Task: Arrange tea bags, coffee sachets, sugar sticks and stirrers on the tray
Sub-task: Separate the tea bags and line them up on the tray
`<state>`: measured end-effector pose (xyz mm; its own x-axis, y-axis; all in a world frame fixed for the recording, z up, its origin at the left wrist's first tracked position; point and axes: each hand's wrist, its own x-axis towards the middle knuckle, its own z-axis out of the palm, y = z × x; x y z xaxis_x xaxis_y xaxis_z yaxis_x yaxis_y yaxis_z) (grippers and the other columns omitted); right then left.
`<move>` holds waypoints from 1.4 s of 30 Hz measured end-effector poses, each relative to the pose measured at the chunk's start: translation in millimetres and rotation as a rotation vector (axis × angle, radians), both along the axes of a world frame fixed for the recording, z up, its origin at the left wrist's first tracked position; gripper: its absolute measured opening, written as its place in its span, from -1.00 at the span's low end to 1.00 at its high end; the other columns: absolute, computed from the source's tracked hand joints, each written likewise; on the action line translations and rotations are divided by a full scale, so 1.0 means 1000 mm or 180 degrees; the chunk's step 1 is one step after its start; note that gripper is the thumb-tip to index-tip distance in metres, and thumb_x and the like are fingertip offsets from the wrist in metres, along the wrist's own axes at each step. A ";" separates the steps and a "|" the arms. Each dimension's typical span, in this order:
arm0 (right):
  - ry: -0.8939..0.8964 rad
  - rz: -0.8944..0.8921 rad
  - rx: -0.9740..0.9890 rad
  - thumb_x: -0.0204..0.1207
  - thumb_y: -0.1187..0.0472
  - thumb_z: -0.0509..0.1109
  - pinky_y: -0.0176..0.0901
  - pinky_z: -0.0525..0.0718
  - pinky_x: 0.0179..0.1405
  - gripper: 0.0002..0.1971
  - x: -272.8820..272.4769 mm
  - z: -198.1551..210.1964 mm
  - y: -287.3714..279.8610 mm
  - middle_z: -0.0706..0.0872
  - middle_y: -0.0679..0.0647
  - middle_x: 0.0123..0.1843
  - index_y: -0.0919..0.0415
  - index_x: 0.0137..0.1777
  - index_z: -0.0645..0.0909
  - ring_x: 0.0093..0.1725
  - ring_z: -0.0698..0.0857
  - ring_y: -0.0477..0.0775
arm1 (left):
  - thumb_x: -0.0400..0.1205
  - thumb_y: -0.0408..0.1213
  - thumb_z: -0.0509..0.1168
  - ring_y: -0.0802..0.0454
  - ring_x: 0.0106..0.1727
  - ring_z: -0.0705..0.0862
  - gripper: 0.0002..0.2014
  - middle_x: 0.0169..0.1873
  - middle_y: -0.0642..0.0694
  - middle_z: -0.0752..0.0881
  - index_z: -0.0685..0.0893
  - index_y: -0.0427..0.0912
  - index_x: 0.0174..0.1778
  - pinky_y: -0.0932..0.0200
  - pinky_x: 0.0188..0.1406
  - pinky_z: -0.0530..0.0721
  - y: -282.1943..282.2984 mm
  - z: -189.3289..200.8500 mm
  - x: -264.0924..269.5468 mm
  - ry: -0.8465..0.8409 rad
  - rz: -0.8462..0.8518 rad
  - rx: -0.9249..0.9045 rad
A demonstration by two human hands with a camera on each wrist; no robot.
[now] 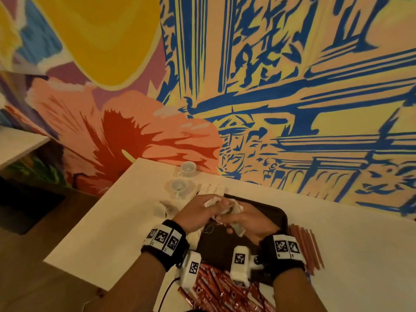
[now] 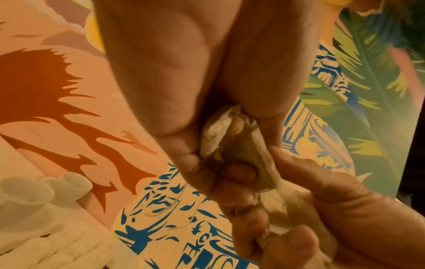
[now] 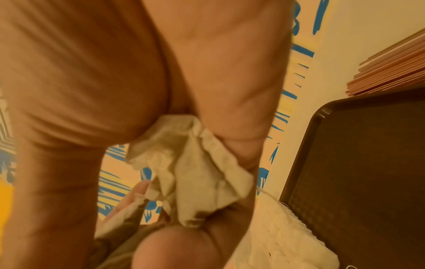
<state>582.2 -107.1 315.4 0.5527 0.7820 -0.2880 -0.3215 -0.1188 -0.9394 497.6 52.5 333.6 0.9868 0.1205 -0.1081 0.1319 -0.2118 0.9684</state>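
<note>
A painted mural wall fills the far half of the scene, with a red flower at left and blue line work at right. Against it stands a white table, its near-left corner jutting toward the viewer. A dark tray lies on the table near the middle, partly covered by both hands. Right of the tray, a bundle of brown stirrers lies on the table just beside the rim. At the near edge, a heap of red coffee sachets lies between the two wrists. Two white cups on saucers stand at the far left of the table, one behind the other. A pile of white sugar sticks lies just beyond the tray's far-left corner. A few loose tea bags rest on the table left of the hands. Above the tray, the left hand and right hand meet, each with fingers curled round a bunch of crumpled tea bags, held clear of the tray surface. A thin tea bag string dangles below the left hand.
</note>
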 end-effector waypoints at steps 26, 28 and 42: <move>0.0908 -0.1435 0.0564 0.60 0.56 0.32 0.02 0.84 -0.13 -0.73 -0.021 0.015 -0.048 0.76 0.31 0.13 0.35 0.23 0.65 0.01 0.75 0.22 | 0.33 -0.28 0.45 0.05 -0.49 0.29 -0.57 -0.25 -0.10 0.36 0.39 -0.19 0.00 0.11 -0.44 0.20 -0.031 0.004 -0.003 0.0229 0.1163 -0.1393; 0.0918 -0.1491 0.0502 0.59 0.57 0.25 -0.05 0.75 -0.25 -0.76 -0.022 0.014 -0.048 0.70 0.30 0.01 0.37 0.15 0.64 -0.10 0.70 0.19 | 0.33 -0.36 0.35 0.05 -0.48 0.25 -0.74 -0.28 -0.08 0.34 0.41 -0.17 -0.16 0.12 -0.45 0.17 -0.029 0.003 -0.007 0.0205 0.1131 -0.1540; 0.0788 -0.1038 0.0075 0.68 0.16 0.37 -0.27 0.41 -0.61 -0.76 -0.049 0.008 -0.043 0.63 0.12 -0.26 0.26 0.26 0.66 -0.41 0.54 -0.03 | 0.64 -0.14 0.45 -0.04 -0.30 0.67 -0.76 -0.37 -0.12 0.67 0.66 -0.17 -0.27 -0.04 -0.06 0.57 -0.036 -0.015 -0.029 0.0405 0.0783 -0.1302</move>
<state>532.9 -150.3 323.4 0.6889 0.5853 -0.4276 -0.5556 0.0475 -0.8301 468.7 17.0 318.7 0.9104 0.2709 -0.3128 0.2527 0.2347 0.9387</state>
